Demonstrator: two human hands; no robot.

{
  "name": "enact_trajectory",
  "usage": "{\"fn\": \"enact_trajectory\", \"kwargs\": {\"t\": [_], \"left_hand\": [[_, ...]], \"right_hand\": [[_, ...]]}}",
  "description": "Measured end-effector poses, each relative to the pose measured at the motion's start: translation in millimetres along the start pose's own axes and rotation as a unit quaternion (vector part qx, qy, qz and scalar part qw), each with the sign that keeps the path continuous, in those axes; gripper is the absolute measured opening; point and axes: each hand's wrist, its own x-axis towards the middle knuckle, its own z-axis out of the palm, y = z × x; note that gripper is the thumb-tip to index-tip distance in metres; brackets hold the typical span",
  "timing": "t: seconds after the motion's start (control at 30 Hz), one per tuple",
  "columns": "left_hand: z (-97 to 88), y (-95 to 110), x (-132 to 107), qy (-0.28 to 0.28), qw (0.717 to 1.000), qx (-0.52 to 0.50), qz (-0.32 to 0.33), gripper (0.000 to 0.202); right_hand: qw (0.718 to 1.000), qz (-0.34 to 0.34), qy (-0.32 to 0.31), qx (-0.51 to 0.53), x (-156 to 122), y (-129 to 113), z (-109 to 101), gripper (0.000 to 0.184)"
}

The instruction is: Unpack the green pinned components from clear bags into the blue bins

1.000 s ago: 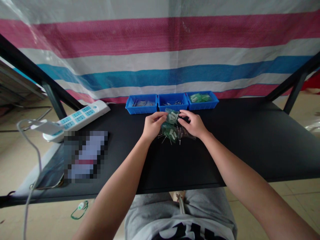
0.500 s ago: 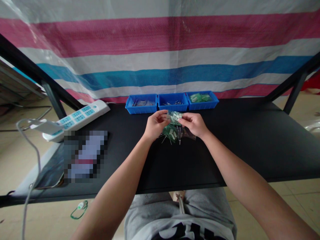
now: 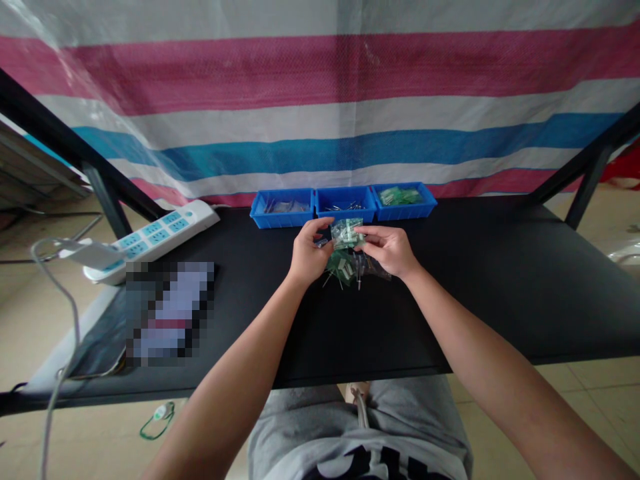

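Observation:
A small clear plastic bag with green and whitish pieces inside is held up above the table. My right hand pinches its right side between thumb and fingers. At the bag's left edge, my left hand has its fingers curled, with a glint of clear plastic between them; whether this belongs to the same bag I cannot tell. Below the hands lie green bagged pieces, another clear bag with brownish contents and several loose screws, partly covered.
Three blue bins stand at the back: the left bin holds clear bags, the middle bin metal screws, the right bin green bagged pieces. A white power strip and a blurred-out flat object lie left on the black table.
The small bag has turned flatter toward me, showing more of its face. My left fingers have shifted slightly left, off its middle, while my right hand keeps its pinch.

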Motion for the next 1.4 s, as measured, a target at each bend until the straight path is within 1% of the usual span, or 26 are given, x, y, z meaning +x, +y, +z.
{"fn": "enact_trajectory", "kwargs": {"t": [0.1,0.17,0.23,0.3,0.37,0.53,0.6,0.7,0.77,0.83,0.93,1.03,1.1,1.27,1.33,1.4], "left_hand": [[-0.2,1,-2,-0.008,1.0,0.004,0.018,0.059],[-1.3,4,-3,-0.01,0.998,0.024,0.049,0.062],[-2.6,7,-4,-0.01,0.994,0.055,0.089,0.061],[-3.2,10,-6,-0.01,0.989,0.079,0.128,0.057],[-2.9,11,-7,-0.012,0.984,0.087,0.154,0.05],[-0.6,11,-7,-0.041,0.983,0.084,0.158,0.027],[-0.5,14,-6,-0.051,0.984,0.077,0.153,0.022],[-0.4,20,-6,-0.06,0.989,0.057,0.123,0.019],[0.4,22,-6,-0.063,0.995,0.028,0.074,0.02],[2.2,22,-6,-0.062,0.998,-0.029,0.01,0.026],[5.4,18,-4,-0.062,0.983,-0.153,-0.078,0.046],[7.3,15,-3,-0.066,0.958,-0.242,-0.14,0.053],[7.6,15,-3,-0.072,0.95,-0.26,-0.155,0.055],[7.6,17,-5,-0.097,0.957,-0.235,-0.139,0.065],[7.7,18,-6,-0.107,0.956,-0.238,-0.138,0.067],[7.9,18,-5,-0.106,0.954,-0.241,-0.143,0.068]], "right_hand": [[1.0,-0.005,-0.002,0.01,0,-1,0,0.03],[1.0,-0.003,-0.005,0.021,0,-2,0,0.029],[1.0,-0.002,-0.005,0.031,1,-3,0,0.028],[0.999,-0.004,-0.003,0.038,1,-3,-1,0.029],[0.999,-0.004,0.002,0.038,2,-1,-1,0.031],[1.0,0.011,0.01,0.017,3,4,-2,0.039],[1.0,0.012,0.006,-0.006,2,5,-2,0.042],[0.997,-0.014,0.008,-0.077,1,1,-1,0.039],[0.991,-0.043,0.007,-0.124,1,-3,-1,0.036],[0.989,-0.044,0.003,-0.144,1,-7,-1,0.04],[0.993,0.02,-0.004,-0.117,1,-7,-1,0.051],[0.995,0.08,0.0,-0.067,2,-3,-1,0.056],[0.994,0.095,0.002,-0.047,2,-1,0,0.057],[0.995,0.08,-0.015,-0.053,1,-1,1,0.055],[0.996,0.062,-0.015,-0.062,1,-2,2,0.05],[0.998,0.043,-0.001,-0.043,1,-2,4,0.041]]}}
